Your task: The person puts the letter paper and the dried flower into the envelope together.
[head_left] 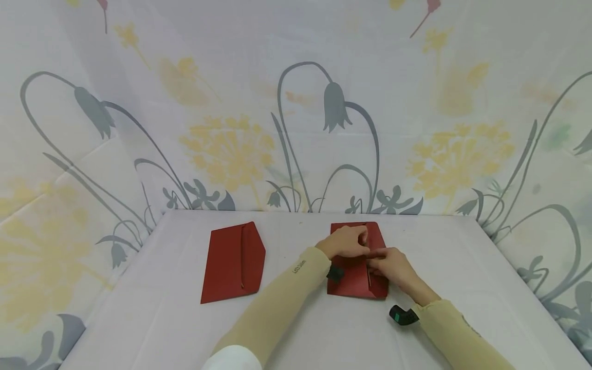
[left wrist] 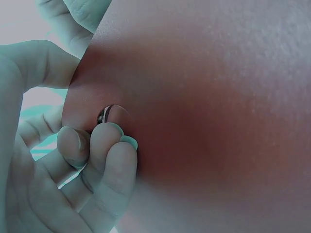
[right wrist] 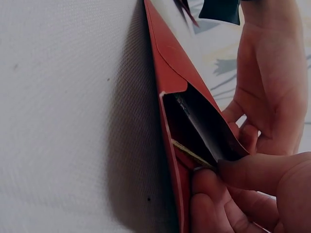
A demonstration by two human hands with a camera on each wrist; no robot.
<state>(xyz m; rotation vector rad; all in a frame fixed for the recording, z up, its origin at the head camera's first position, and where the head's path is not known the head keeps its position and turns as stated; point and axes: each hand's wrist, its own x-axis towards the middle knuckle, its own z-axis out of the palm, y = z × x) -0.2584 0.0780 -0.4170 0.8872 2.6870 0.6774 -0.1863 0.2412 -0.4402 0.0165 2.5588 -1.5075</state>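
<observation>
A red envelope [head_left: 351, 285] with a pointed flap lies on the table under both hands. My left hand [head_left: 346, 242] grips its edge from above; in the left wrist view the curled fingers [left wrist: 116, 167] sit at a small round metal snap [left wrist: 109, 114]. From the right, my right hand [head_left: 393, 264] reaches to the envelope's mouth. The right wrist view shows the mouth gaping, with a pale sheet [right wrist: 201, 124] inside and a thin yellowish-edged piece [right wrist: 192, 153]. My right thumb and finger pinch at that piece's end; its kind cannot be told.
A second red envelope [head_left: 224, 264] lies to the left on the white-covered table [head_left: 296, 329], its flap to the right. Flower-patterned cloth [head_left: 296, 154] hangs behind and at both sides. Black wrist cameras sit under the forearms, one [head_left: 403, 315] by the right sleeve.
</observation>
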